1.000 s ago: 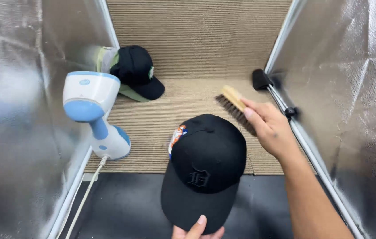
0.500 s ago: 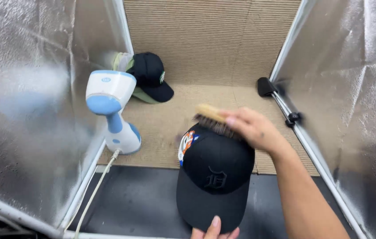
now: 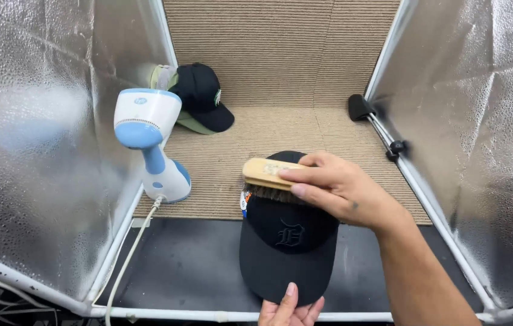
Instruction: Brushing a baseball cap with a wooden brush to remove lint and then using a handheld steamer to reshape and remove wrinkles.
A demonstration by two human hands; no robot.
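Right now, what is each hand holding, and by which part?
Right hand grips the wooden brush by its back, bristles on the black cap. Left hand holds the cap's brim edge.

The right grip was a bare hand, with no glove, ring or watch. A small dark mark sat on its back, on the side away from the black cap. The forearm behind it was bare as well, with no sleeve showing. The left grip, at the cap's brim, was also bare; only its thumb and fingertips showed.
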